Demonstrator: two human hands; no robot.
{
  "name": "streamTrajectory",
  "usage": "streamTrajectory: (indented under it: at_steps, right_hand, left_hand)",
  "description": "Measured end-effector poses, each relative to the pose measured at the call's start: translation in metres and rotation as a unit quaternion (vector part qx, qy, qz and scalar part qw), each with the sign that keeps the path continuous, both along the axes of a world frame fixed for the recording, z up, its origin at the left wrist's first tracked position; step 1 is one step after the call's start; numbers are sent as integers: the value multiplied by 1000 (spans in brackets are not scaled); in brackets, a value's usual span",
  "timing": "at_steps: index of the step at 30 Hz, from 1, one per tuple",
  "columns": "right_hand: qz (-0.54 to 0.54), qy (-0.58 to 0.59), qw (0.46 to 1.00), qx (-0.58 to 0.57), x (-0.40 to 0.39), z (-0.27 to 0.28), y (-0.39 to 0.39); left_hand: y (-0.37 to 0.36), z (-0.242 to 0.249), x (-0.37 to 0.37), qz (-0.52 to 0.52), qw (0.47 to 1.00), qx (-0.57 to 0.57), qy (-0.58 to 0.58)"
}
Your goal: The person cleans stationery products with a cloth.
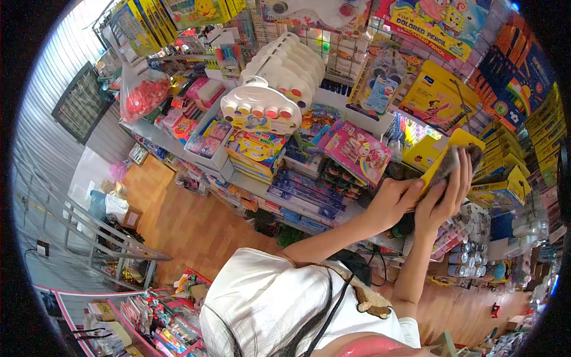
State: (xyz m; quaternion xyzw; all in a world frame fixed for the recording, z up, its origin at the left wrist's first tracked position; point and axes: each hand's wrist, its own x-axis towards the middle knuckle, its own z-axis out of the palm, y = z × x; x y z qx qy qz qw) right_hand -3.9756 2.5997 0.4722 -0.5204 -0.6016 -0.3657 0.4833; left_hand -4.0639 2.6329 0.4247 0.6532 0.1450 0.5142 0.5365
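My left hand (pixel 389 205) is closed round the lower end of a yellow box (pixel 468 138), held up at a slant before the shelf. My right hand (pixel 445 193) presses a dark grey cloth (pixel 457 162) against the box's face, fingers curled over it. Motion smears the cloth a little, and cloth and fingers cover most of that face. Just behind the hands stand another yellow box (pixel 425 152) and a pink picture box (pixel 357 153). To their right is a yellow hanging carton (pixel 502 189).
White paint palettes (pixel 262 107) and stacked colouring boxes (pixel 253 152) fill the shelf at left. A bag of red pieces (pixel 143 92) hangs farther left. Cans (pixel 467 259) stand low at right. A metal railing (pixel 101 232) and a goods display (pixel 157 318) are at lower left.
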Motion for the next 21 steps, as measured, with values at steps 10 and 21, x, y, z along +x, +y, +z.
streamTrajectory:
  at_steps: [10, 21]
  right_hand:
    - [50, -15, 998, 25, 32, -11, 6]
    - [-24, 53, 995, 80, 59, -43, 10]
  left_hand:
    - [1, -2, -3, 27, 999, -11, 41]
    - [4, -6, 7, 48, 999, 18, 5]
